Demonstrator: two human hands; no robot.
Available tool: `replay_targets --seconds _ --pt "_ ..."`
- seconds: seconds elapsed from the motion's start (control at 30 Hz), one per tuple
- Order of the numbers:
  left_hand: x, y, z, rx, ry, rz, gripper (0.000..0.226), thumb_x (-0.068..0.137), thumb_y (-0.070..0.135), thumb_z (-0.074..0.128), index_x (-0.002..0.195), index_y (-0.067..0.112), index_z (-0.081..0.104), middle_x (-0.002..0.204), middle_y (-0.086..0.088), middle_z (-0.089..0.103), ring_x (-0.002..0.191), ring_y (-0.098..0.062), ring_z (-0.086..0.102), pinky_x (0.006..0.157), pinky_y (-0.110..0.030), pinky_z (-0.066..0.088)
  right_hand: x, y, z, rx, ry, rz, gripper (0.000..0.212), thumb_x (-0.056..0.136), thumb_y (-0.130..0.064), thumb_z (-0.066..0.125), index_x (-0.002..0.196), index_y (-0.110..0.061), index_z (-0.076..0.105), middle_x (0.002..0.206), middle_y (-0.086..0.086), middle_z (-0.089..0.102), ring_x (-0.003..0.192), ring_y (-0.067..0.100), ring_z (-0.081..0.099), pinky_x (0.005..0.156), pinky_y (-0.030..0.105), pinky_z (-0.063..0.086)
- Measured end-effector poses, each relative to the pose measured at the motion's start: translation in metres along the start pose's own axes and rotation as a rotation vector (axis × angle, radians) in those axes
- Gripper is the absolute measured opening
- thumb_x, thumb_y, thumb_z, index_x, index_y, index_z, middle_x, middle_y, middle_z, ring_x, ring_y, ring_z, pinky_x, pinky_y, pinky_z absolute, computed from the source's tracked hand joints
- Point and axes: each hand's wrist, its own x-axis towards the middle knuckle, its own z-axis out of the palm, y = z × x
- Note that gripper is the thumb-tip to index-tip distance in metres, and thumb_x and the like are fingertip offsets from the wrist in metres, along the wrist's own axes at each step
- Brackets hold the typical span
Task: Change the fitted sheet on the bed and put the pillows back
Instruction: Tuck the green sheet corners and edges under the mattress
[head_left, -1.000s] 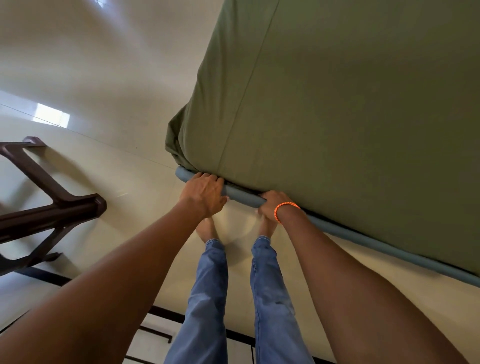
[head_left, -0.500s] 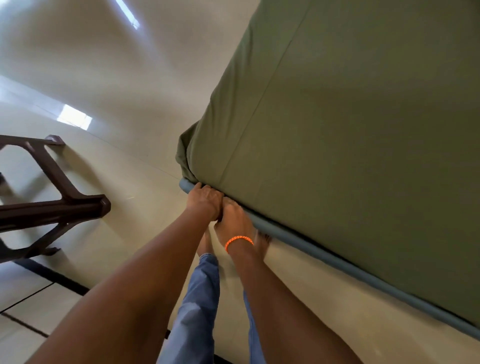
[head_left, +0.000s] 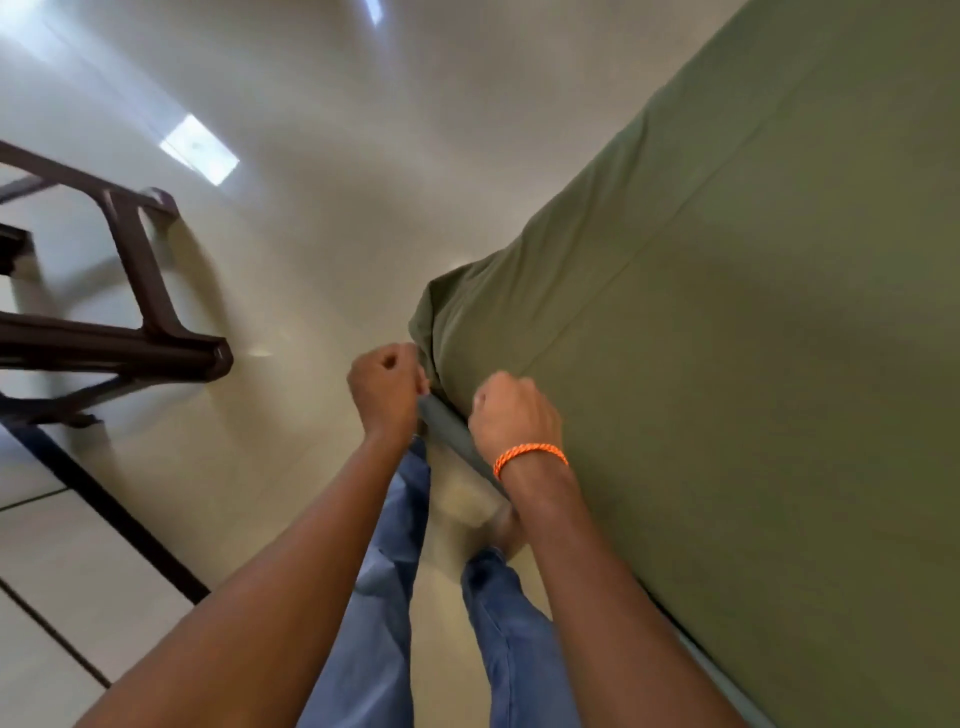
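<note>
An olive green fitted sheet covers the mattress, which fills the right side of the view. Its corner bunches in folds at the centre. A grey-blue bed frame rail runs under the mattress edge. My left hand is curled at the sheet's corner, its fingertips against the bunched fabric. My right hand, with an orange bracelet at the wrist, is curled on the sheet's lower edge just above the rail. The fingertips of both hands are hidden. No pillows are in view.
A dark brown wooden furniture frame stands on the floor at the left. The cream tiled floor has a dark border stripe. My legs in blue jeans stand close beside the bed rail.
Both hands have left the rail and risen to the mattress corner, where they are now curled into the sheet. The view has swung, bringing the corner to the centre.
</note>
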Motion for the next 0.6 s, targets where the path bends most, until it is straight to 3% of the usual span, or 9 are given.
replay_targets --seconds 0.03,0.1,0.2,0.27,0.33,0.4,0.47,0.53,0.6 --pt "0.014 0.006 -0.003 0.034 0.072 -0.045 0.031 0.093 0.019 0.056 0.067 0.007 0.068 0.063 -0.008 0.068 0.061 -0.026 0.065 0.063 -0.040 0.059 0.016 -0.012 -0.005 0.031 0.093 -0.077 0.028 0.097 -0.017 0.052 0.116 -0.018 0.073 0.112 0.013 0.072 0.105 0.035 0.066 0.085 0.041 0.053" --pt "0.038 0.009 0.002 0.125 -0.004 -0.149 0.025 0.101 0.026 0.052 0.091 0.016 0.073 0.088 -0.001 0.074 0.080 -0.022 0.067 0.073 -0.039 0.057 0.051 -0.034 -0.005 0.027 0.191 -0.252 0.032 0.097 -0.016 0.051 0.117 -0.023 0.075 0.109 0.005 0.073 0.102 0.028 0.064 0.085 0.040 0.052" --pt "0.070 -0.024 0.030 0.331 -0.324 -0.261 0.041 0.101 0.059 0.033 0.110 0.036 0.066 0.114 0.001 0.073 0.105 -0.022 0.065 0.091 -0.038 0.053 0.106 -0.048 0.005 -0.327 0.104 -0.455 0.028 0.099 -0.024 0.048 0.110 -0.031 0.073 0.111 -0.006 0.072 0.110 0.021 0.058 0.097 0.042 0.037" --pt "0.084 -0.028 0.041 0.498 -0.386 -0.261 0.059 0.095 0.071 0.025 0.113 0.033 0.066 0.120 -0.004 0.074 0.113 -0.029 0.066 0.103 -0.047 0.050 0.138 -0.058 0.008 -0.598 -0.050 -0.472 0.028 0.101 -0.026 0.044 0.111 -0.033 0.069 0.115 -0.006 0.070 0.114 0.022 0.058 0.102 0.048 0.027" --pt "0.080 0.003 0.041 0.529 -0.402 -0.209 0.046 0.103 0.049 0.038 0.108 0.020 0.073 0.117 -0.011 0.073 0.111 -0.034 0.065 0.096 -0.037 0.045 0.163 -0.066 0.005 -0.757 -0.222 -0.459 0.029 0.101 -0.027 0.044 0.115 -0.033 0.069 0.120 -0.003 0.068 0.118 0.026 0.059 0.111 0.055 0.022" --pt "0.076 0.028 0.041 0.574 -0.345 -0.144 0.035 0.106 0.029 0.044 0.105 0.012 0.074 0.112 -0.011 0.068 0.108 -0.033 0.062 0.080 -0.030 0.029 0.182 -0.076 -0.001 -0.810 -0.353 -0.455 0.030 0.100 -0.031 0.049 0.122 -0.034 0.068 0.128 -0.003 0.065 0.122 0.027 0.059 0.112 0.057 0.026" --pt "0.070 0.035 0.043 0.615 -0.245 -0.077 0.032 0.105 0.021 0.046 0.102 0.012 0.076 0.104 -0.007 0.066 0.101 -0.028 0.058 0.076 -0.030 0.023 0.194 -0.082 -0.009 -0.796 -0.460 -0.453 0.033 0.098 -0.030 0.053 0.127 -0.032 0.068 0.133 0.000 0.064 0.124 0.028 0.060 0.103 0.048 0.039" --pt "0.071 0.028 0.046 0.551 -0.205 -0.124 0.028 0.102 0.014 0.049 0.099 0.012 0.077 0.091 0.001 0.058 0.090 -0.020 0.049 0.077 -0.028 0.022 0.203 -0.086 -0.020 -0.762 -0.536 -0.414 0.035 0.098 -0.028 0.053 0.130 -0.024 0.067 0.135 0.006 0.064 0.123 0.030 0.062 0.093 0.040 0.047" --pt "0.074 0.026 0.044 0.521 -0.201 -0.123 0.022 0.101 0.013 0.053 0.098 0.014 0.074 0.089 0.005 0.047 0.090 -0.018 0.046 0.073 -0.020 0.016 0.211 -0.093 -0.030 -0.750 -0.554 -0.371 0.037 0.099 -0.029 0.052 0.132 -0.016 0.064 0.136 0.011 0.063 0.123 0.033 0.061 0.094 0.040 0.050"
